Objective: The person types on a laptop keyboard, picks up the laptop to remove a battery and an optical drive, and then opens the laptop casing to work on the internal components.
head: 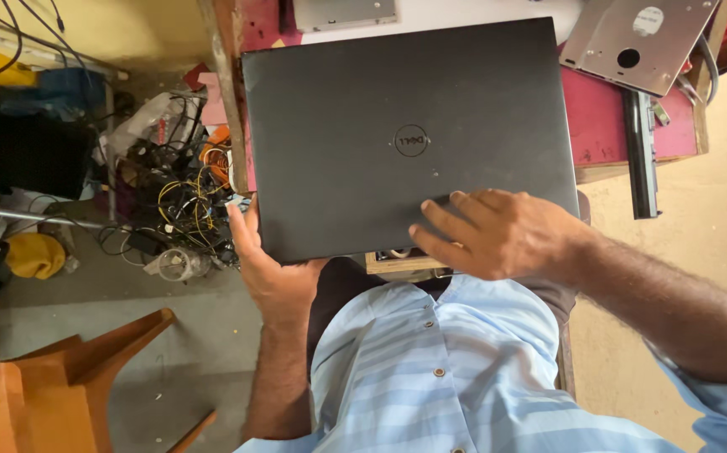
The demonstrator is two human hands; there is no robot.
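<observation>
Closed black laptop (405, 134), lid up, lying on a red-topped desk (598, 126). Left hand (267, 268) grips its near-left corner, fingers curled beneath; right hand (497, 235) rests on the lid, fingers spread flat. Silver metal bracket (632, 42) and tangled cables (183, 205) nearby.

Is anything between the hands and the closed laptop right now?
Nothing visible. The right hand lies flat on the lid of the black laptop near its front edge, and the left hand grips its front left corner directly.
</observation>
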